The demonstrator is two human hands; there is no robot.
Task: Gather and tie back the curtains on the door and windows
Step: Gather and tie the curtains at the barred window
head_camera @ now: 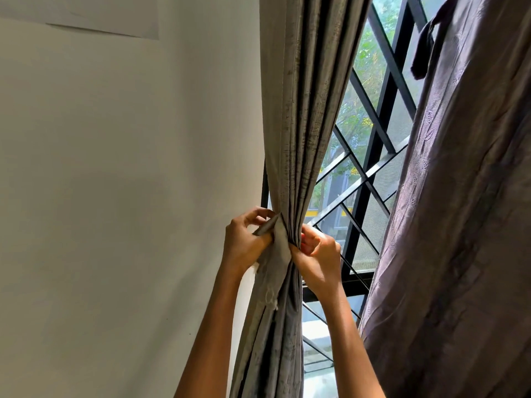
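Note:
A grey-beige curtain (304, 116) hangs at the window's left side, gathered into a narrow bunch at mid-height. A matching fabric tie-back band (280, 239) wraps around the bunch. My left hand (244, 242) pinches one end of the band on the bunch's left side. My right hand (319, 254) grips the band and the folds on the right side. Both forearms reach up from the bottom of the view. A second, purple-brown curtain (459, 211) hangs on the right, with a dark strap (425, 50) dangling near its top.
A plain pale wall (115, 182) fills the left half, close beside the grey curtain. Between the two curtains is a window with a black metal lattice grille (370, 168); trees and a building show outside.

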